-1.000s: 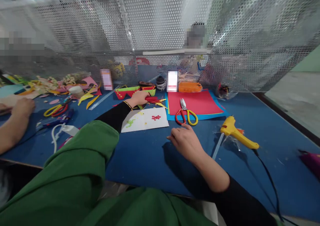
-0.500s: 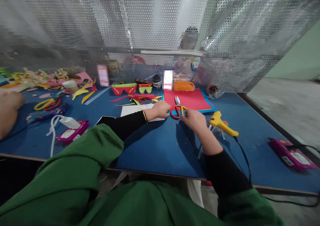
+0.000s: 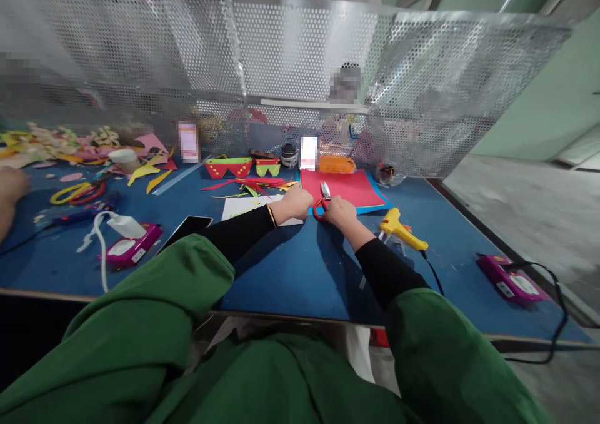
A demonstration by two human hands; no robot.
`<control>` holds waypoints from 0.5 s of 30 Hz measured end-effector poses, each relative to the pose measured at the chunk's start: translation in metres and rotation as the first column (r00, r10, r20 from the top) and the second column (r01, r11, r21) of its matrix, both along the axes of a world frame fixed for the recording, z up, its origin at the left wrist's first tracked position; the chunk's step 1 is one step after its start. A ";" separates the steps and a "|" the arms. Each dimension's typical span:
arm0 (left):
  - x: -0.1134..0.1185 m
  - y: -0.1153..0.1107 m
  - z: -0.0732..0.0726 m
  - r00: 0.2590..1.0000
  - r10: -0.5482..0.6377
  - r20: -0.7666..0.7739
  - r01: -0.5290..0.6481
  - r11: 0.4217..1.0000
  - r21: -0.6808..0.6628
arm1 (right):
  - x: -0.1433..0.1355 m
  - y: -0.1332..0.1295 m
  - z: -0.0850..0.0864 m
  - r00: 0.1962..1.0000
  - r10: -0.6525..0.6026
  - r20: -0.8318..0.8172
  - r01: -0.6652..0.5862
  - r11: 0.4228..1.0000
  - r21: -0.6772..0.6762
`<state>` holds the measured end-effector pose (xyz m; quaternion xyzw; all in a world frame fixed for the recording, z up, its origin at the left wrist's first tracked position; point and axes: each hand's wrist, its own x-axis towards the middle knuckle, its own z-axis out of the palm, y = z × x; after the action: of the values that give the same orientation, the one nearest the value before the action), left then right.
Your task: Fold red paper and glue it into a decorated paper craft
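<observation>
The scissors [image 3: 325, 191] lie over the near edge of the red sheet [image 3: 354, 188], blades pointing away and a red handle loop showing. My right hand [image 3: 340, 212] is closed at their handles and covers the yellow loop. Just left of the scissors, my left hand [image 3: 297, 202] has its fingers pressed together at the corner of the sheets; what is in them is too small to make out. Partly beneath my left wrist lies a white paper [image 3: 244, 206]. Blue sheet edges [image 3: 375, 210] show under the red one.
A yellow glue gun [image 3: 402, 229] lies right of my right hand. Red and green paper glasses [image 3: 228, 167], red strips [image 3: 262, 182] and a phone [image 3: 185, 229] are left. Purple power sockets [image 3: 510, 280] sit farther out. Another person's hand [image 3: 12, 186] is at the far left.
My right hand has moved forward and left over the scissors' handles, now hiding the yellow loop. The whole view has shifted slightly. My left hand stays near the sheets' corner.
</observation>
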<state>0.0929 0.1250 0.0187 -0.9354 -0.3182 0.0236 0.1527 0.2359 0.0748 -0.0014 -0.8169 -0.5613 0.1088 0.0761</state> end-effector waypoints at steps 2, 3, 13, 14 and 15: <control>0.002 -0.001 0.000 1.000 -0.026 -0.005 0.026 1.000 0.011 | 0.005 0.002 0.001 0.998 -0.031 -0.058 0.030 1.000 -0.005; 0.003 -0.001 -0.001 0.999 -0.043 -0.005 0.043 0.999 0.016 | 0.009 0.003 0.003 0.995 -0.039 -0.094 0.038 0.999 -0.009; -0.002 0.014 -0.016 0.978 -0.194 0.076 0.192 0.981 0.032 | 0.032 -0.061 0.024 0.866 -0.024 -0.499 0.061 0.996 0.057; -0.003 0.018 -0.017 0.975 -0.198 0.096 0.196 0.980 0.033 | 0.030 -0.075 0.024 0.856 -0.005 -0.518 0.050 0.996 0.073; -0.005 0.021 -0.018 0.973 -0.199 0.120 0.196 0.980 0.033 | 0.029 -0.090 0.023 0.848 0.018 -0.530 0.032 0.996 0.085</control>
<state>0.0878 0.1464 0.0005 -0.9604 -0.2325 -0.0524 0.1445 0.2649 -0.0155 0.0220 -0.7527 -0.5200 0.3043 0.2654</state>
